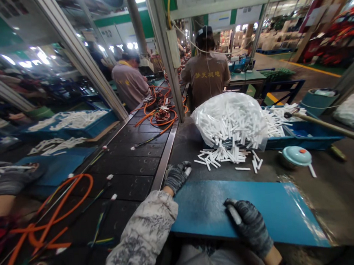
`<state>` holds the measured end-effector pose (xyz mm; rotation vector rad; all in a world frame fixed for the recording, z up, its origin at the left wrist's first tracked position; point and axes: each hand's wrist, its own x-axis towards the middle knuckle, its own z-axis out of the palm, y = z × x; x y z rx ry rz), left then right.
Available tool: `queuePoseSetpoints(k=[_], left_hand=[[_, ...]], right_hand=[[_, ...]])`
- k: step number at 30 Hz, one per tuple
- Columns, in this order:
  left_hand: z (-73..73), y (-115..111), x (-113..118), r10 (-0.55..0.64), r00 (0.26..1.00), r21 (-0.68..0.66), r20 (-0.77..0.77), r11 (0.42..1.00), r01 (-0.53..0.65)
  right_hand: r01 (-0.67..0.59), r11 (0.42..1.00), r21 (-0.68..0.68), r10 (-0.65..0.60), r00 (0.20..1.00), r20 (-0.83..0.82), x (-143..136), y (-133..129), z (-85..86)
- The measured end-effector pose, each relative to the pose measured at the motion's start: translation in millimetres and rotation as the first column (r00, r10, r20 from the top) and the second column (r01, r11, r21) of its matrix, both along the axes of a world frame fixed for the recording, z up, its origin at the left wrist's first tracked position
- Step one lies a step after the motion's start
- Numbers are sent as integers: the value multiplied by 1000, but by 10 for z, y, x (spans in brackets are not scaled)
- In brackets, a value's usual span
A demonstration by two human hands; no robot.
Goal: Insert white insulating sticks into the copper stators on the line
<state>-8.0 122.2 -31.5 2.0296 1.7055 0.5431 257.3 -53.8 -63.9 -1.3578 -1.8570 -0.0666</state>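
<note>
Both of my hands wear grey striped gloves. My left hand is at the metal rail beside the conveyor, near the upper left corner of a blue mat; its fingers are curled, and a white patch shows at the fingertips. My right hand lies over the front part of the mat with its fingers curled and a whitish piece along the thumb side; whether that is a tube or glove is unclear. Loose white tubes lie behind the mat, in front of a clear bag full of them.
A conveyor on the left carries orange cables and wound coils. Another person's gloved hand is at far left. A light-blue lidded bowl and blue bins stand right. Two people work ahead.
</note>
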Motion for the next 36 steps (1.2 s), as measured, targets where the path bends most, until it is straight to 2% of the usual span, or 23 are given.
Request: queuePoseSetpoints(k=[15, 27, 31, 36], left_hand=[[-40, 9, -8, -3, 999, 9, 32, 1000, 2], [-30, -14, 1, 24, 998, 103, 50, 994, -29], [-100, 20, -19, 82, 995, 148, 54, 985, -89], [-105, 199, -201, 255, 967, 252, -5, 936, -245]], right_hand=[[-9, 1000, 16, 8, 1000, 10, -13, 11, 44], [-24, 996, 91, 17, 997, 71, -28, -8, 72], [23, 993, 116, -24, 1000, 6, 13, -53, 72], [118, 989, 90, -122, 992, 43, 379, -195, -40]])
